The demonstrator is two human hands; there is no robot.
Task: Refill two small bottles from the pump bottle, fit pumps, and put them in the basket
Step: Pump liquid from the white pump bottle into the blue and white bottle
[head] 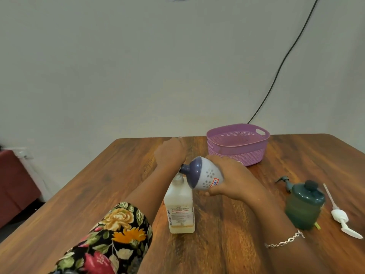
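Note:
A tall translucent pump bottle (180, 206) with a red-lettered label stands upright mid-table, a little yellowish liquid at its bottom. My left hand (169, 153) is curled over its top, hiding the pump head. My right hand (233, 178) grips a small white bottle with a purple shoulder (205, 175), tilted so its open neck points left, right at the pump bottle's top. A small dark green bottle (304, 206) stands at the right, uncapped. Behind it lies a dark pump (285, 181). A white pump (341, 218) with a long tube lies further right. The purple basket (250, 155) holds nothing visible.
The wooden table (98, 184) runs to a grey wall behind the basket. A black cable (286, 56) hangs down the wall to the basket's back. Left of the table's edge stands a dark red piece of furniture (15, 184).

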